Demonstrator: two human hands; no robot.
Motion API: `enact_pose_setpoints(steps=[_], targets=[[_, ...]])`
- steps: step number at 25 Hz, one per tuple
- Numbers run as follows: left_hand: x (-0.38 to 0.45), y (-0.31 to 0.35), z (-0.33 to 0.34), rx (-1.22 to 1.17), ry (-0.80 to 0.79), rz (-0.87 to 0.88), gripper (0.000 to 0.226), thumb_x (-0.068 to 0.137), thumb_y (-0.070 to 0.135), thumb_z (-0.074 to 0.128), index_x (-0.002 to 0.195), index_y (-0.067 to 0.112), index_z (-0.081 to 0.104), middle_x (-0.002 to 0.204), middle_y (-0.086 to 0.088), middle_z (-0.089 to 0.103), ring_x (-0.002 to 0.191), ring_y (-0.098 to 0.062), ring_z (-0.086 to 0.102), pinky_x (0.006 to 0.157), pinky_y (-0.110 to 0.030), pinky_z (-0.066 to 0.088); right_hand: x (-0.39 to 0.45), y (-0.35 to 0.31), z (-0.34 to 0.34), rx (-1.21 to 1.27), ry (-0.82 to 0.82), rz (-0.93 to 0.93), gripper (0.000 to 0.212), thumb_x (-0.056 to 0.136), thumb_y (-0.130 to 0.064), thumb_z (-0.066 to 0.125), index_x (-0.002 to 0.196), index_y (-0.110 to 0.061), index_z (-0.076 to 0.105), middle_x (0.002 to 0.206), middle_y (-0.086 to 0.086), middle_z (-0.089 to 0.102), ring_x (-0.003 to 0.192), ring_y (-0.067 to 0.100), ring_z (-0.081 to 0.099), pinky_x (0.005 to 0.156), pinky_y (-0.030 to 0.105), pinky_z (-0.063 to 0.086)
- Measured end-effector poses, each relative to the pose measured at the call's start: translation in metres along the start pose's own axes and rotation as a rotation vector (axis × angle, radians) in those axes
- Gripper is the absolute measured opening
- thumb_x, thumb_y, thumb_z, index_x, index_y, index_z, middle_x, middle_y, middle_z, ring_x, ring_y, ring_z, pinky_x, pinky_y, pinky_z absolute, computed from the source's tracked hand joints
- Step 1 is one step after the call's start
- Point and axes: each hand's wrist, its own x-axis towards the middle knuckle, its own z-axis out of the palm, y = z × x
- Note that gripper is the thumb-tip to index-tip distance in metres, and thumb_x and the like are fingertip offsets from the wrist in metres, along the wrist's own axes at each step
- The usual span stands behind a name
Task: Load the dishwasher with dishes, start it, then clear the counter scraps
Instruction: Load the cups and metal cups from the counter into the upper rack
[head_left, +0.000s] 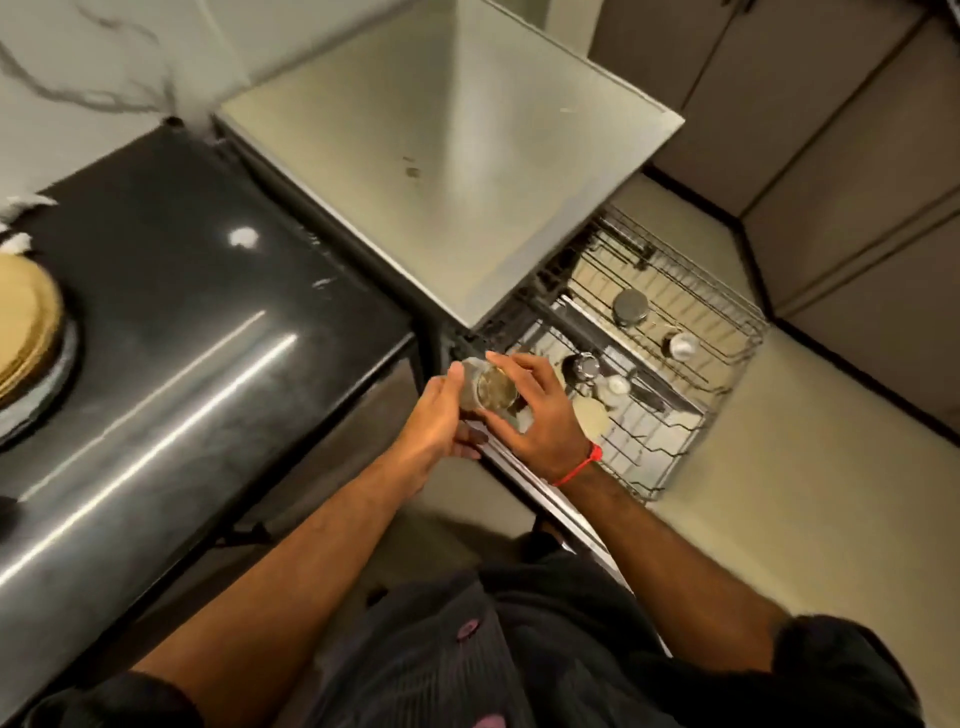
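Hands meet over the near left corner of the pulled-out dishwasher rack (691, 415): the left hand (434, 423) and the right hand (540, 415) both hold a small clear glass (488, 392), fingers curled round its sides, its mouth turned up toward the camera. It looks wet or smeared inside, with a brownish, cloudy bottom; motion blur hides finer detail. A red thread bracelet (582, 462) circles the right wrist. Nearest of all is the person's dark striped shirt (519, 660). To the left runs a glossy black countertop (171, 332), with a stack of tan plates (26, 332) at its far left edge. Just right of the hands, the wire rack holds a pale round dish (592, 415) lying flat, a steel cup (584, 366) and a small white piece (618, 385). Farther right, a second wire rack (727, 291) holds a grey steel tumbler (629, 306) and a white cup (683, 345). Beyond them stands the dishwasher's grey door panel (447, 171), then beige cabinet fronts (831, 130). No writing can be read.
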Motion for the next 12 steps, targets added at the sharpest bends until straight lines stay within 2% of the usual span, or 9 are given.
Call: enact_pose_setpoints(steps=[3,5,7,9,10,12], targets=[[0.039,-0.007,0.063,0.295,0.062,0.174,0.041,0.1,0.052,0.05,0.127,0.022,0.05,0.106,-0.005,0.067,0.073,-0.014,0.07,0.059,-0.033,0.059,-0.01,0.066,-0.031,-0.012,-0.004,0.17,0.062,0.082,-0.02,0.078,0.139,-0.013,0.053,0.126,0.01,0.046,0.113,0.017,0.054,0.098,0.036,0.05],[0.067,-0.005,0.102,0.427,0.04,0.252,0.046,0.096,0.051,0.058,0.134,0.024,0.054,0.111,0.002,0.069,0.081,-0.011,0.07,0.074,-0.031,0.06,-0.007,0.109,-0.048,0.001,-0.011,0.271,0.059,0.085,-0.026,0.076,0.138,-0.016,0.053,0.128,0.01,0.045,0.112,0.013,0.051,0.096,0.032,0.052],[0.089,-0.002,0.118,0.59,0.007,0.281,0.053,0.097,0.049,0.058,0.144,0.025,0.052,0.108,0.004,0.07,0.086,-0.013,0.07,0.081,-0.03,0.059,0.002,0.129,-0.056,-0.022,-0.023,0.316,0.057,0.088,-0.03,0.071,0.14,-0.017,0.051,0.131,0.01,0.043,0.114,0.015,0.051,0.096,0.031,0.052],[0.145,0.003,0.155,0.652,0.018,0.246,0.052,0.1,0.046,0.054,0.148,0.025,0.049,0.107,-0.001,0.072,0.09,-0.018,0.072,0.083,-0.038,0.061,0.025,0.185,-0.064,0.03,-0.066,0.423,0.06,0.088,-0.024,0.071,0.142,-0.015,0.047,0.136,0.012,0.041,0.12,0.021,0.05,0.1,0.033,0.049],[0.153,0.009,0.159,0.661,0.026,0.249,0.048,0.101,0.041,0.054,0.147,0.025,0.051,0.109,-0.003,0.072,0.093,-0.019,0.071,0.083,-0.038,0.061,0.032,0.19,-0.063,0.026,-0.08,0.442,0.062,0.088,-0.02,0.072,0.143,-0.013,0.045,0.139,0.014,0.041,0.123,0.023,0.049,0.103,0.034,0.047],[0.213,0.013,0.18,0.644,0.091,0.201,0.04,0.102,0.029,0.056,0.141,0.022,0.057,0.115,0.002,0.068,0.096,-0.016,0.068,0.081,-0.03,0.06,0.054,0.242,-0.052,0.066,-0.143,0.522,0.066,0.087,-0.011,0.07,0.147,-0.012,0.041,0.143,0.014,0.041,0.128,0.027,0.047,0.109,0.039,0.044]])
